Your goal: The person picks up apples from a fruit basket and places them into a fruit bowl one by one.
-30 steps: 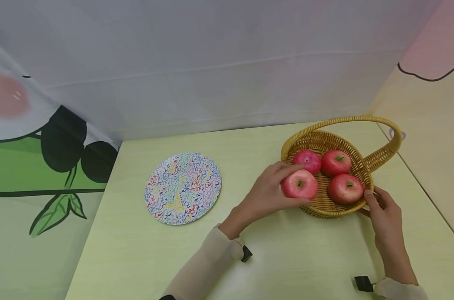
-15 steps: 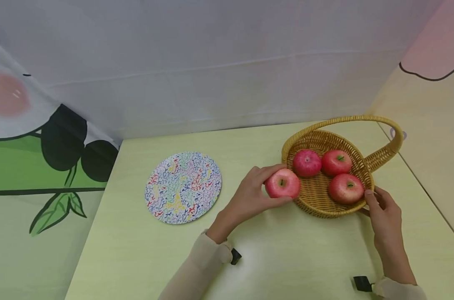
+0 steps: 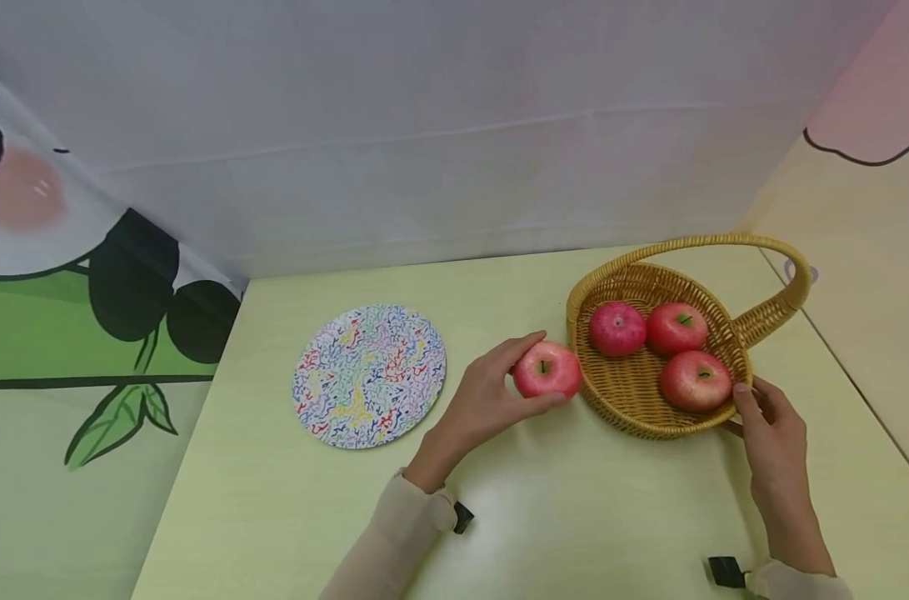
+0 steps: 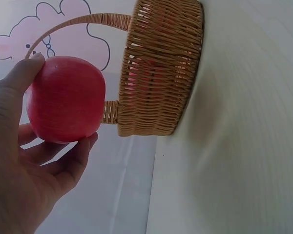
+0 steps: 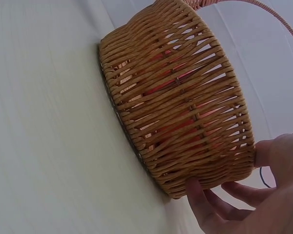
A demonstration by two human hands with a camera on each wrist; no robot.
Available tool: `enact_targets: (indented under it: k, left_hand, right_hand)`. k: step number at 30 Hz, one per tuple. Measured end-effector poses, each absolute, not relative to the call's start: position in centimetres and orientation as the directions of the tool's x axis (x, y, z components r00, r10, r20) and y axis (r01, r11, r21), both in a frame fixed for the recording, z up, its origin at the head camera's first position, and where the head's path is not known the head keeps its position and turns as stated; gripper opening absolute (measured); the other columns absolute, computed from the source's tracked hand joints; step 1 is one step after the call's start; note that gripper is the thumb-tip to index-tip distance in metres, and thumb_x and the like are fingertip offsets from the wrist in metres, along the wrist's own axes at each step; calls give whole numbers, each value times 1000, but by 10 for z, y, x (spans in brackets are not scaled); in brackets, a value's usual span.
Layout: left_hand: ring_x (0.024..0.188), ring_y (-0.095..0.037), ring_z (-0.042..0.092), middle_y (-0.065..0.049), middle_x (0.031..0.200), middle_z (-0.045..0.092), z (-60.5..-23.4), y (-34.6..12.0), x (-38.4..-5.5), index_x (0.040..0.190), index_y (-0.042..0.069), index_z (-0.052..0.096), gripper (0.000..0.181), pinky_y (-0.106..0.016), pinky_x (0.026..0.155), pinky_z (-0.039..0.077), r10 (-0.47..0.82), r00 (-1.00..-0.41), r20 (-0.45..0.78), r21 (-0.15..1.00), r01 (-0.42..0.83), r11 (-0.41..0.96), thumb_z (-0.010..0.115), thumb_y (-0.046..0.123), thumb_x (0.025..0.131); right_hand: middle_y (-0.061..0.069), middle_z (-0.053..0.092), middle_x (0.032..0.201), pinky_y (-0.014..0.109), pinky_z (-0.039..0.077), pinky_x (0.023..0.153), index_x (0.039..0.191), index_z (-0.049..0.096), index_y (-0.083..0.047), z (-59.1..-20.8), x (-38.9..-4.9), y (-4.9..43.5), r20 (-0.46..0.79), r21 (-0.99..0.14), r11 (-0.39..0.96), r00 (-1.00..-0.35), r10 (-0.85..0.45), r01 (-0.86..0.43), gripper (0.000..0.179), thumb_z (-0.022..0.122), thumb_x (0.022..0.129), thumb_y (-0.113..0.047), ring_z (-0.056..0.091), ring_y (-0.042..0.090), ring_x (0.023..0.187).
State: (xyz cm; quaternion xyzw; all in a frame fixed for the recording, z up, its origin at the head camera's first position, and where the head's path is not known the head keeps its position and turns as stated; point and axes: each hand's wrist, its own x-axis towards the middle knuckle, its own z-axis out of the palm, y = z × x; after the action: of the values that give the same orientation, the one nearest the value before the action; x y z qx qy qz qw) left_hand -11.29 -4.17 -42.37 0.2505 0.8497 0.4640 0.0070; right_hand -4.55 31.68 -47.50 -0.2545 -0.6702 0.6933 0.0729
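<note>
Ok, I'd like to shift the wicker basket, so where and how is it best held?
Probably by the top of the handle, from above: it arches over the wicker basket, clear of the three apples inside, and looks slim enough to wrap. The right hand grips the basket's side.

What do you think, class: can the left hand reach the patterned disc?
Probably yes: nothing stands between the left hand and the patterned disc, though that hand holds an apple.
</note>
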Motion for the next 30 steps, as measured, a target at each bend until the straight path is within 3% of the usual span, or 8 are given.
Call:
enact_targets:
  k: [7, 22, 30]
  left_hand:
    - [126, -10, 64, 9, 139, 65, -427, -53, -115, 149, 28, 56, 76, -33, 100, 59, 390, -892, 229, 781, 408, 474, 87, 46, 83]
    - [124, -20, 64, 2, 137, 67, -429, -89, -127, 149, 23, 57, 76, -39, 91, 63, 266, -935, 235, 759, 347, 551, 88, 42, 82]
    - [125, -22, 63, 1, 140, 66, -422, -109, -134, 151, 22, 55, 78, -44, 94, 62, 198, -951, 237, 768, 309, 561, 87, 44, 83]
  right_hand:
    - [-18, 61, 110, 11, 57, 68, 148, 51, -10, -475, -45, 317, -261, -965, -104, -855, 449, 240, 46, 59, 107, -27, 64, -5, 88]
    - [-18, 63, 110, 11, 58, 69, 146, 54, -11, -476, -46, 316, -253, -967, -132, -852, 458, 216, 44, 62, 105, -28, 65, -5, 88]
    - [-17, 63, 111, 11, 57, 69, 148, 53, -10, -474, -47, 314, -268, -963, -130, -840, 471, 234, 46, 61, 106, -27, 65, -4, 88]
